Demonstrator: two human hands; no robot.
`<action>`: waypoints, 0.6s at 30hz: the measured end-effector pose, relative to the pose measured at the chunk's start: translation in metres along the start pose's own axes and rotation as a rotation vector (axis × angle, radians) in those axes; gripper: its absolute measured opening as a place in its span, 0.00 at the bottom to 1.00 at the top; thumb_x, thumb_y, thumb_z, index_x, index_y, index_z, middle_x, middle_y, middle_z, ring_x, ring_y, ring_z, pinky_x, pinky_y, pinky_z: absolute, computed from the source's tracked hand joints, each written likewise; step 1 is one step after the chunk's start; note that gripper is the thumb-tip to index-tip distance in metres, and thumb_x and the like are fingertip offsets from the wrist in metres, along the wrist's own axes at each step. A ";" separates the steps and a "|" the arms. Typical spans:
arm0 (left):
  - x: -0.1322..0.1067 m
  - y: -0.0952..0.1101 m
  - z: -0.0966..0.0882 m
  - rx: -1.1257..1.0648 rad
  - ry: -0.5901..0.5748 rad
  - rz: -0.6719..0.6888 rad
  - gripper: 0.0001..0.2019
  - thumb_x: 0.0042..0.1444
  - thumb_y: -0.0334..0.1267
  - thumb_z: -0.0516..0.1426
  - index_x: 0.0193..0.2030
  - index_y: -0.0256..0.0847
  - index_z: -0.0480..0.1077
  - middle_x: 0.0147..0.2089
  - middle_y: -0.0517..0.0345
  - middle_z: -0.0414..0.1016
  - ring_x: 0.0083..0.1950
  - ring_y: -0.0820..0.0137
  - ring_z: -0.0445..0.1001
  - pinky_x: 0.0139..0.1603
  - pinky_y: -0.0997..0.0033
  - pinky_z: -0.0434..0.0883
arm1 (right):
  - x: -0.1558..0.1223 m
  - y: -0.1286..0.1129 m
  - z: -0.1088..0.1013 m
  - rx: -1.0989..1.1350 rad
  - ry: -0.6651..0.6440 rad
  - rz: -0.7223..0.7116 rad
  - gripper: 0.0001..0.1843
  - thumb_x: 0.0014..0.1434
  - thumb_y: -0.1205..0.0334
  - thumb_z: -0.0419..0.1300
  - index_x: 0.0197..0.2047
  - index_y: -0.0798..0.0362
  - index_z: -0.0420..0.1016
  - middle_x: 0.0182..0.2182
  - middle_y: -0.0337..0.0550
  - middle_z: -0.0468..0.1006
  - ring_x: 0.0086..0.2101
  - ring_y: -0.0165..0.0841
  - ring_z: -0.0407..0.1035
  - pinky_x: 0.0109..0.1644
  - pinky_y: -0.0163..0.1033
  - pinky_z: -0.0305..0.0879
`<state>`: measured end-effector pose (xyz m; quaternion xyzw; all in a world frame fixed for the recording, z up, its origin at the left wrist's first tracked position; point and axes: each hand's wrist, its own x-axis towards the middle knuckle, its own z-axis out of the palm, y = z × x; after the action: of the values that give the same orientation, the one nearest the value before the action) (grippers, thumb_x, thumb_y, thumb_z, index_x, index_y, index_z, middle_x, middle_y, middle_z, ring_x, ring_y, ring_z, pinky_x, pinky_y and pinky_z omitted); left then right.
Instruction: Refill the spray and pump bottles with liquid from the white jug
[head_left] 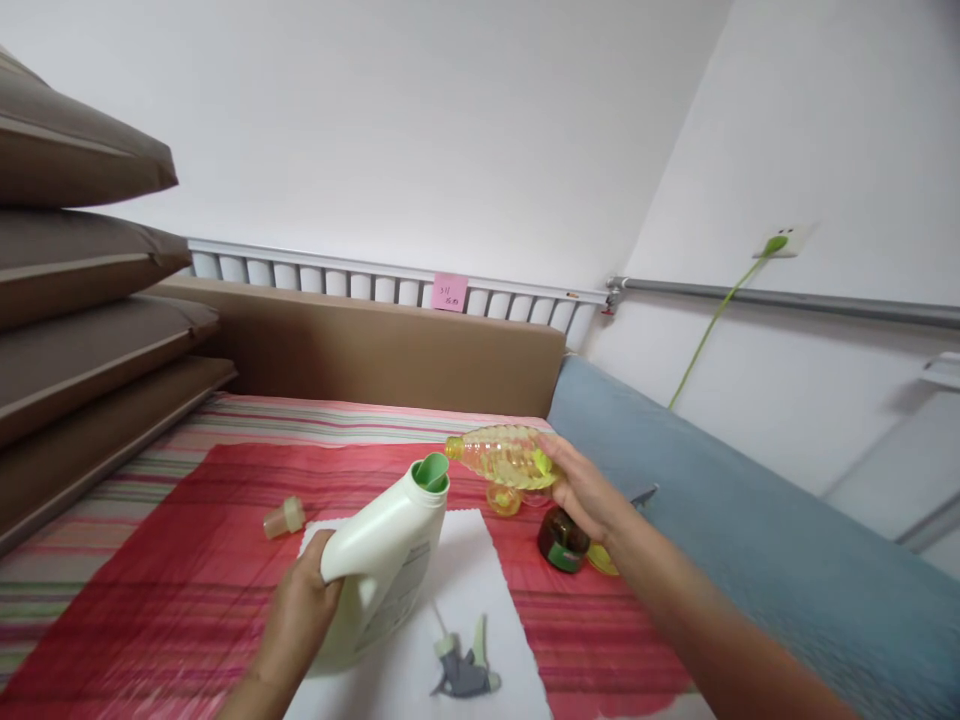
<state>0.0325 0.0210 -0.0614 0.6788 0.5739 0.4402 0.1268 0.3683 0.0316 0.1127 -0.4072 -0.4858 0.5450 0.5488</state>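
Observation:
My left hand (300,600) grips the handle of a pale white-green detergent jug (394,570), which leans to the right. A green pouring spout (432,472) shows in its open mouth. In my right hand (579,490) is a clear yellow plastic bottle (499,457), held nearly level with its neck pointing left. The neck is close to the spout, at its upper right; whether they touch I cannot tell. Below the jug's right side, a grey and green trigger spray head (466,668) lies on white paper (476,560).
A translucent cap (283,518) lies left of the paper. Under my right arm are a brown jar (562,540), a yellow lid (602,559) and a small yellow piece (504,498). Brown cushions (82,260) are stacked at left; a blue padded surface (720,500) borders the right.

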 end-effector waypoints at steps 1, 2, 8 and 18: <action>0.000 0.001 0.000 0.006 -0.009 0.000 0.12 0.54 0.35 0.51 0.45 0.41 0.66 0.35 0.56 0.77 0.38 0.61 0.77 0.33 0.69 0.71 | 0.000 -0.002 0.001 -0.013 -0.001 0.005 0.16 0.57 0.51 0.60 0.48 0.46 0.68 0.47 0.42 0.76 0.47 0.38 0.71 0.45 0.43 0.72; 0.000 0.003 0.000 0.012 -0.016 -0.001 0.12 0.53 0.35 0.51 0.46 0.41 0.66 0.35 0.56 0.77 0.38 0.61 0.77 0.33 0.69 0.71 | 0.000 -0.004 0.002 -0.023 0.003 0.012 0.17 0.56 0.51 0.60 0.48 0.45 0.68 0.47 0.42 0.76 0.47 0.38 0.71 0.44 0.43 0.73; 0.000 0.012 -0.001 0.011 -0.043 -0.021 0.13 0.54 0.36 0.50 0.46 0.41 0.66 0.37 0.54 0.77 0.38 0.61 0.77 0.33 0.68 0.71 | 0.001 -0.011 0.003 -0.128 0.053 0.007 0.18 0.54 0.50 0.62 0.47 0.46 0.69 0.48 0.42 0.75 0.47 0.38 0.70 0.42 0.40 0.74; 0.000 0.022 -0.004 0.043 -0.073 -0.049 0.12 0.53 0.34 0.49 0.45 0.41 0.66 0.36 0.54 0.77 0.40 0.60 0.77 0.37 0.67 0.71 | 0.005 -0.022 0.000 -0.269 0.108 0.020 0.21 0.50 0.46 0.64 0.43 0.47 0.68 0.46 0.45 0.75 0.47 0.42 0.70 0.42 0.44 0.72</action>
<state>0.0448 0.0132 -0.0439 0.6828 0.5947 0.3994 0.1436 0.3725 0.0346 0.1345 -0.5107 -0.5200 0.4577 0.5091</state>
